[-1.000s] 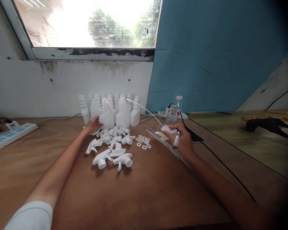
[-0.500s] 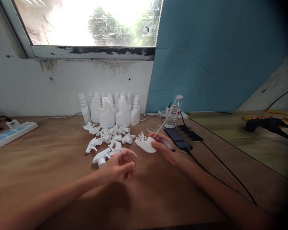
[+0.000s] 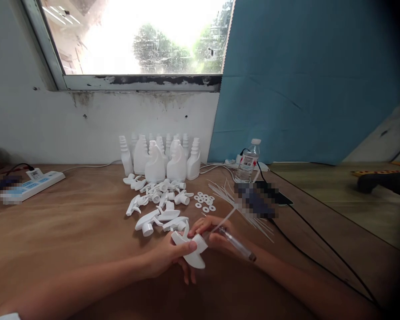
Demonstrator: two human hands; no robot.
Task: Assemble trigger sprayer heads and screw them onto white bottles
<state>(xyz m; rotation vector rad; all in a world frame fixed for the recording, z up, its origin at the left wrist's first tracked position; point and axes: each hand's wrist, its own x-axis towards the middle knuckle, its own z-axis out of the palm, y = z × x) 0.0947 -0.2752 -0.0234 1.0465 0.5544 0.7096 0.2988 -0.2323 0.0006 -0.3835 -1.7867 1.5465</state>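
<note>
My left hand (image 3: 165, 255) grips a white trigger sprayer head (image 3: 194, 257), thumb on top and collar towards the right. From the collar a thin white dip tube (image 3: 225, 218) slants up to the right. My right hand (image 3: 216, 238) closes around the tube's lower end beside the collar; its exact finger contact is partly hidden. Tucked in that same hand is a clear pen-like tool (image 3: 238, 246) with a dark end. Several loose sprayer heads (image 3: 168, 215) lie just beyond my left hand. White ring washers (image 3: 206, 209) and more loose tubes (image 3: 260, 226) are beyond my right hand.
White spray bottles (image 3: 155, 166) stand uncapped by the wall. A clear water bottle (image 3: 248, 162) is at back right, near a blurred-out device (image 3: 255, 200) and black cables (image 3: 315, 231). A power strip (image 3: 36, 186) lies at left.
The sprayer head has passed from my right hand to my left and come nearer to me. My left hand has closed on it. The washers and loose tubes are now uncovered.
</note>
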